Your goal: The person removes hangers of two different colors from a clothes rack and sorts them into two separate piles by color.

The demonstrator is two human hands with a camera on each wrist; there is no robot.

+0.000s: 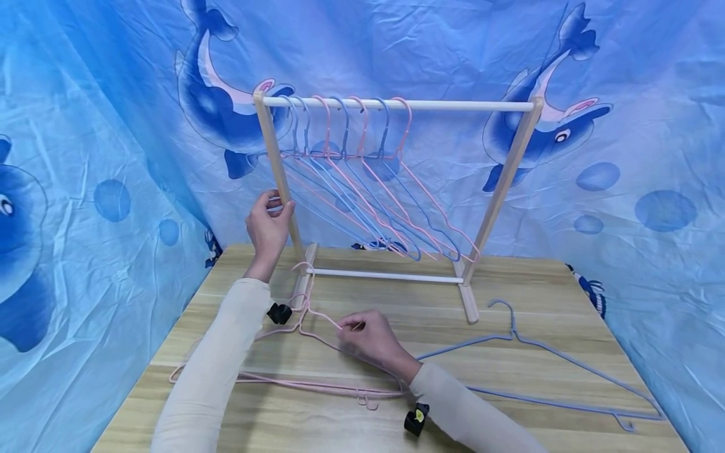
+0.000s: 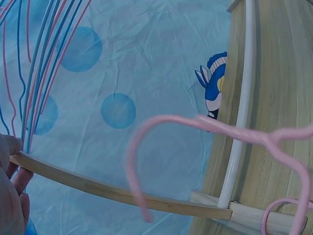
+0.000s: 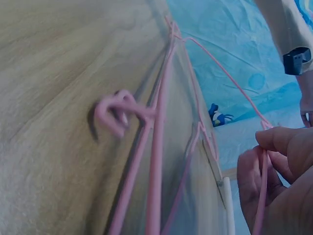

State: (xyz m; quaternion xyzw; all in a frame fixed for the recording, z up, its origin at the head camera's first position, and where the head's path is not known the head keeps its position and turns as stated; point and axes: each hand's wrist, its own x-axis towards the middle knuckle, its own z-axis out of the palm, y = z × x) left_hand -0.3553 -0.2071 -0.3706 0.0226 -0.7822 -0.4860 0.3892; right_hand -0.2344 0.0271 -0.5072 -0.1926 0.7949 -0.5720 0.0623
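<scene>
A small wooden clothes rack (image 1: pixel 504 182) stands on the table (image 1: pixel 510 327) with several pink and blue hangers (image 1: pixel 362 182) on its white top rail. My left hand (image 1: pixel 269 221) grips the rack's left upright (image 2: pixel 98 187). Its fingers (image 2: pixel 13 186) show at the post in the left wrist view. My right hand (image 1: pixel 369 340) pinches the shoulder wire of a pink hanger (image 1: pixel 317 314) lying on the table; the fingers (image 3: pixel 274 166) are closed round the pink wire (image 3: pixel 261 196). That hanger's hook (image 2: pixel 146 147) rises beside the rack's foot.
A second pink hanger (image 1: pixel 272 380) lies flat under my arms, its small hooks (image 3: pixel 120 110) on the wood. A blue hanger (image 1: pixel 544 352) lies on the table to the right. Blue dolphin-print cloth (image 1: pixel 85 157) hangs behind and at both sides.
</scene>
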